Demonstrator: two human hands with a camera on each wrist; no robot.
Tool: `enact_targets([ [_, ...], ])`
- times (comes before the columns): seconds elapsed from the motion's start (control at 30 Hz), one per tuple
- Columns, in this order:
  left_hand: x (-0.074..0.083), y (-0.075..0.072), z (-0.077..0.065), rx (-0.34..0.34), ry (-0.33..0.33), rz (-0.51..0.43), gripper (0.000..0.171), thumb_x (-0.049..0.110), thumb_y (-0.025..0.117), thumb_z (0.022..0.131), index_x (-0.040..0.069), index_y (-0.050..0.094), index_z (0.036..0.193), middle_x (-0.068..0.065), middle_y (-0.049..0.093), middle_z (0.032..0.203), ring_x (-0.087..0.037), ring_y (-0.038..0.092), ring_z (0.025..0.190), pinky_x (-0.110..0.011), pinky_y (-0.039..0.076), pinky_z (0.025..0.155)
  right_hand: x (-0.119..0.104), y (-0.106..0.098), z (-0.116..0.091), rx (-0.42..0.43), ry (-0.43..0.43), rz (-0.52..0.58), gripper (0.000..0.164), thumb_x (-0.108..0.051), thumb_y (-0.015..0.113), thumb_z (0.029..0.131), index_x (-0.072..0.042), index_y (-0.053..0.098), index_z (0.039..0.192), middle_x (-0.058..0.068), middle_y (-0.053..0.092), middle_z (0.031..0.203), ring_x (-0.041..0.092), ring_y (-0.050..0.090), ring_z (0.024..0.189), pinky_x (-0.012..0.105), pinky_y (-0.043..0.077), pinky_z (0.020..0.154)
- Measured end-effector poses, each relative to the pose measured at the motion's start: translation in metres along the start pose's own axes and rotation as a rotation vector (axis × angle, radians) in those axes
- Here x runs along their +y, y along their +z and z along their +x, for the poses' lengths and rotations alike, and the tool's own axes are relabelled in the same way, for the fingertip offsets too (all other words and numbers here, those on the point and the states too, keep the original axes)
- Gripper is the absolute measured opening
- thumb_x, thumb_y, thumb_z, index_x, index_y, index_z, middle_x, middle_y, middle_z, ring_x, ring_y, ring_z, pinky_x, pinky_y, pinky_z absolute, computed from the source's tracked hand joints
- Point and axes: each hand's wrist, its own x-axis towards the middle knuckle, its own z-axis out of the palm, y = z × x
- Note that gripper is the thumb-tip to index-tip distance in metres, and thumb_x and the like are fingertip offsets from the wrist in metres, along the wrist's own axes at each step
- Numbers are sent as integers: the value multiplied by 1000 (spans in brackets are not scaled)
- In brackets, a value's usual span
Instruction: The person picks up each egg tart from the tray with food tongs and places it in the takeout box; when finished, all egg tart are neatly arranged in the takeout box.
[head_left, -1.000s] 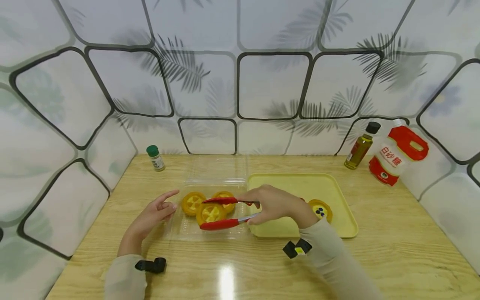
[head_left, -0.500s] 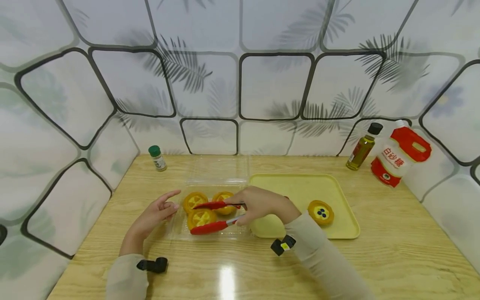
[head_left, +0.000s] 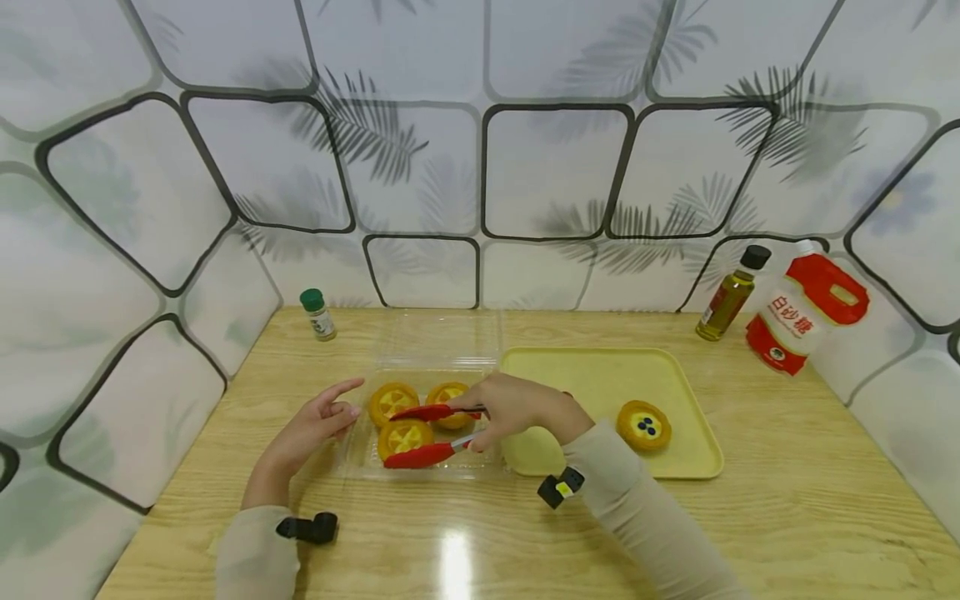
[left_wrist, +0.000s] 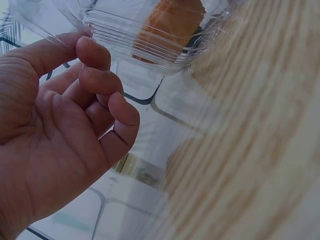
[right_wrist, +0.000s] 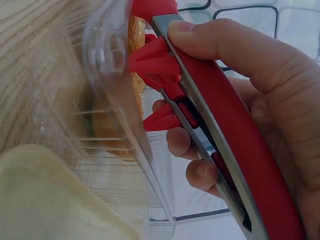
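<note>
My right hand [head_left: 517, 407] grips red-handled tongs [right_wrist: 230, 125] over a clear hinged plastic container [head_left: 480, 467]. The tongs' red tips lie on either side of the front tart [head_left: 405, 437], which has a pale yellow topping. Behind it in the container sit a left tart [head_left: 392, 402] and a right tart [head_left: 447, 392], the right one partly covered by the hand. My left hand [head_left: 318, 429] is at the container's left rim; in the left wrist view, thumb and fingertips [left_wrist: 92, 50] appear to pinch that edge, the other fingers curled loosely.
A yellow tray [head_left: 592, 358] stands right of the container, bearing a tart topped with blueberries [head_left: 643, 426]. Behind are a green-capped shaker [head_left: 318, 315], an oil bottle [head_left: 726, 296] and a red-and-white sugar bag [head_left: 806, 308]. The container's lid [head_left: 438, 335] lies back toward the wall.
The right hand and tongs have shifted left, and the front tart has moved left with them, closer to the left tart. The left hand stays at the container's edge.
</note>
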Motion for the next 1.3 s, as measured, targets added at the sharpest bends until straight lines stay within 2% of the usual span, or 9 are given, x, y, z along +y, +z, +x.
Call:
enact_targets([
  [0.1,-1,0,1,0,3,2,56,16,51,99,-1,27,146,1,45,74,-12,43,67,-27,40,64,0,1,1,4,8,-1,62,-22,73,79,-6,53,135,3,59,79,4,29,49,18,30,51],
  [0.2,-2,-1,1,5,-8,6,56,17,52,99,0,28,146,1,46,75,-11,44,68,-27,41,65,-2,0,0,4,15,-2,62,-22,73,78,-5,53,134,1,52,72,4,27,48,19,29,50],
  [0.33,-4,-2,2,11,-29,8,57,20,53,98,2,29,147,1,47,76,-11,44,70,-27,41,66,-5,-1,-1,-8,30,-8,63,-23,73,79,-4,52,135,6,65,91,4,25,47,19,29,51],
  [0.43,-4,-2,2,8,-32,5,56,20,52,98,4,29,147,1,46,76,-11,44,70,-28,41,67,-6,-4,-3,-15,41,-18,64,-25,73,80,-3,51,135,9,67,102,5,23,47,20,28,51],
  [0.7,-5,0,3,2,-24,-5,56,18,52,98,2,29,147,1,46,75,-11,44,69,-27,40,63,-4,-8,-6,-12,32,7,65,-25,75,79,-2,51,135,8,65,112,5,29,49,20,30,51],
  [0.9,-4,0,3,4,-19,-10,56,18,53,98,2,28,147,1,46,75,-11,44,69,-26,40,63,0,-7,-10,5,37,44,66,-25,74,79,-2,49,136,9,65,110,5,35,52,21,34,54],
  [1.1,-3,0,3,6,-15,-10,56,16,53,98,0,28,146,0,46,75,-11,44,68,-27,41,63,2,-6,-17,28,55,68,68,-26,74,80,-3,48,138,9,60,123,5,43,60,23,39,61],
  [1.3,-3,0,1,5,-17,-12,57,17,53,98,0,28,146,0,47,74,-12,44,67,-27,40,62,2,-8,-22,49,35,61,69,-28,75,80,-2,48,137,10,62,114,5,42,62,22,38,59],
])
